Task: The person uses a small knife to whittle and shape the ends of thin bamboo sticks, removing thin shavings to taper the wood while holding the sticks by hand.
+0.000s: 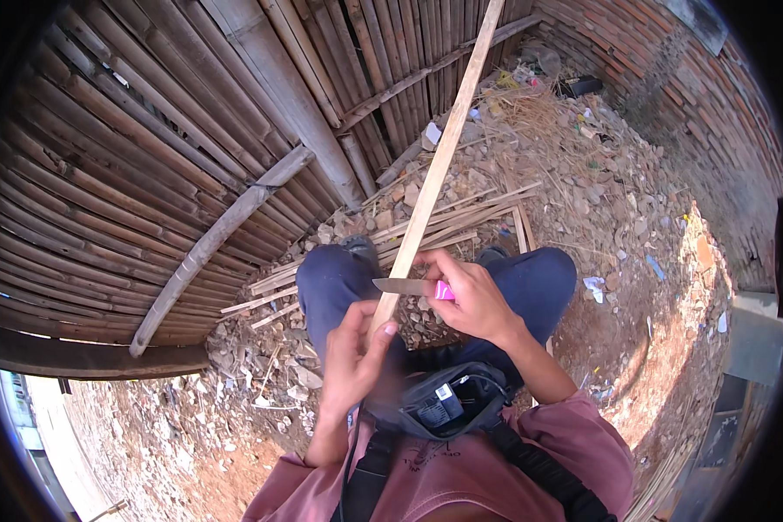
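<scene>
A long pale strip of split bamboo or wood (433, 177) slants from between my knees up past the top of the view. My left hand (353, 359) is closed around its lower end, thumb along the near side. In my right hand (472, 298) is a knife (405, 285) with a pink and white handle, my fingers wrapped round it. The blade points left and lies across the strip, just above my left hand. Whether its edge bites into the strip I cannot tell.
Several more strips (461, 217) lie on the rubble behind my knees. A bamboo wall (148, 183) leans close on the left, and a brick wall (700, 96) stands at the far right. An open black bag (448, 400) sits at my waist. Stones and litter cover the ground.
</scene>
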Action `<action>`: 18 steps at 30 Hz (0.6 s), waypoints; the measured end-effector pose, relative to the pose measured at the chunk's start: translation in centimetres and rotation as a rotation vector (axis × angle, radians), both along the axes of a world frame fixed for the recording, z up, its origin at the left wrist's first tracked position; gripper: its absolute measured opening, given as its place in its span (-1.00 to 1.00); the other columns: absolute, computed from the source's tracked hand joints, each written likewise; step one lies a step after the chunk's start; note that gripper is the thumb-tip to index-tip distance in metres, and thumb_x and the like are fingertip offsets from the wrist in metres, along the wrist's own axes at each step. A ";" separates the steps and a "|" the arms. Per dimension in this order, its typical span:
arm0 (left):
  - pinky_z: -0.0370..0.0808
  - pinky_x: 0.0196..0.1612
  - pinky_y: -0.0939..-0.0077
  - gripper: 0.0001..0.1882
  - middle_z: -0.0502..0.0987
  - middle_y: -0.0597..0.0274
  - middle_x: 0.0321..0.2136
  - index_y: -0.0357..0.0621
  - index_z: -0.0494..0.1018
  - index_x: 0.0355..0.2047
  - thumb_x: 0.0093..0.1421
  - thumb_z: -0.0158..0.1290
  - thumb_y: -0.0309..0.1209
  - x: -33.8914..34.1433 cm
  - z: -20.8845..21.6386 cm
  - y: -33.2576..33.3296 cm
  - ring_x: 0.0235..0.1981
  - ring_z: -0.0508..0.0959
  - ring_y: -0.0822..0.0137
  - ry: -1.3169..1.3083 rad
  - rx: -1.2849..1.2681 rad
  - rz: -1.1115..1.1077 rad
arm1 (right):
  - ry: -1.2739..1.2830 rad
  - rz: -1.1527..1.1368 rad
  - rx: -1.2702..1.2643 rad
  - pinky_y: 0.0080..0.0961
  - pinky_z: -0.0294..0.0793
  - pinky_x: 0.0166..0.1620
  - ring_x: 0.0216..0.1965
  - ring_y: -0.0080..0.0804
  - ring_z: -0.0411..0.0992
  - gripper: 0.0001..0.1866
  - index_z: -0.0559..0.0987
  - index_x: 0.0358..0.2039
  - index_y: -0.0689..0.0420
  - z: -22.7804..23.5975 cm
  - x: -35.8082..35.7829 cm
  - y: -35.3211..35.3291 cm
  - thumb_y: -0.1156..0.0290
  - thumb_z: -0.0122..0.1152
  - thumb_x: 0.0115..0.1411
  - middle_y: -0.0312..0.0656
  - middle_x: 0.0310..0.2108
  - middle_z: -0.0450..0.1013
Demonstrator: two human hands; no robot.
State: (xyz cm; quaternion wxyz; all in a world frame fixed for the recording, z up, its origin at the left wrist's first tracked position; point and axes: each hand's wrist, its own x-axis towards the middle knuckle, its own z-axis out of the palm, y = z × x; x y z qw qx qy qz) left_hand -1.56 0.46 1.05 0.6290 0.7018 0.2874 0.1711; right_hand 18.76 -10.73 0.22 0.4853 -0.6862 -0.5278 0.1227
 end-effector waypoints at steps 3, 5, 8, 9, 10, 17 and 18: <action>0.50 -0.28 0.59 -0.75 0.72 0.18 -0.32 -0.30 0.48 0.02 0.42 0.20 -0.44 0.5 0.7 -0.3 -0.32 0.60 0.56 0.005 0.108 0.009 | -0.140 0.004 0.011 -0.05 0.53 -0.35 -0.41 0.08 0.57 -0.87 0.61 -0.23 0.17 -1.5 0.4 0.2 0.51 0.24 0.18 -0.08 -0.41 0.55; 0.53 -0.23 0.56 -0.73 0.73 0.13 -0.31 -0.30 0.48 0.02 0.40 0.23 -0.45 0.8 0.9 -0.3 -0.28 0.63 0.53 0.006 0.174 0.013 | -0.198 0.005 -0.011 -0.03 0.51 -0.37 -0.43 0.10 0.56 -0.90 0.63 -0.31 0.18 -1.9 0.3 0.2 0.50 0.22 0.15 -0.08 -0.43 0.55; 0.55 -0.20 0.53 -0.72 0.73 0.10 -0.31 -0.30 0.48 0.01 0.37 0.26 -0.46 1.2 1.2 -0.4 -0.26 0.65 0.50 0.014 0.219 0.019 | -0.253 -0.045 -0.001 -0.02 0.51 -0.39 -0.46 0.08 0.56 -0.90 0.62 -0.36 0.17 -2.5 -0.1 0.6 0.52 0.24 0.07 -0.09 -0.45 0.54; 0.56 -0.20 0.53 -0.71 0.73 0.09 -0.31 -0.29 0.49 0.01 0.36 0.27 -0.46 1.3 1.4 -0.5 -0.26 0.65 0.51 0.018 0.205 0.021 | -0.261 -0.056 0.007 -0.02 0.52 -0.40 -0.47 0.07 0.56 -0.90 0.62 -0.37 0.17 -2.6 -0.2 0.8 0.51 0.24 0.06 -0.09 -0.46 0.54; 0.56 -0.19 0.52 -0.71 0.73 0.08 -0.32 -0.29 0.49 0.00 0.35 0.28 -0.47 1.4 1.4 -0.6 -0.26 0.64 0.51 0.022 0.191 0.023 | -0.268 -0.067 0.015 -0.02 0.52 -0.41 -0.48 0.07 0.56 -0.90 0.63 -0.38 0.16 -2.6 -0.2 0.9 0.51 0.25 0.05 -0.09 -0.47 0.54; 0.55 -0.30 0.57 -0.72 0.63 0.31 -0.41 -0.29 0.49 0.03 0.36 0.24 -0.55 1.6 -0.1 0.0 -0.41 0.60 0.51 -0.068 0.303 -0.122 | -0.327 -0.061 0.023 -0.04 0.52 -0.44 -0.55 0.03 0.56 -0.90 0.63 -0.46 0.16 -2.3 -0.8 1.6 0.42 0.26 0.00 -0.06 -0.54 0.55; 0.54 -0.33 0.57 -0.73 0.61 0.32 -0.43 -0.29 0.49 0.03 0.36 0.23 -0.56 1.6 0.5 -0.1 -0.44 0.59 0.51 -0.033 0.279 -0.129 | -0.323 -0.062 0.027 -0.05 0.53 -0.44 -0.55 0.03 0.55 -0.90 0.62 -0.47 0.17 -2.4 -0.8 1.7 0.42 0.26 -0.01 -0.06 -0.55 0.54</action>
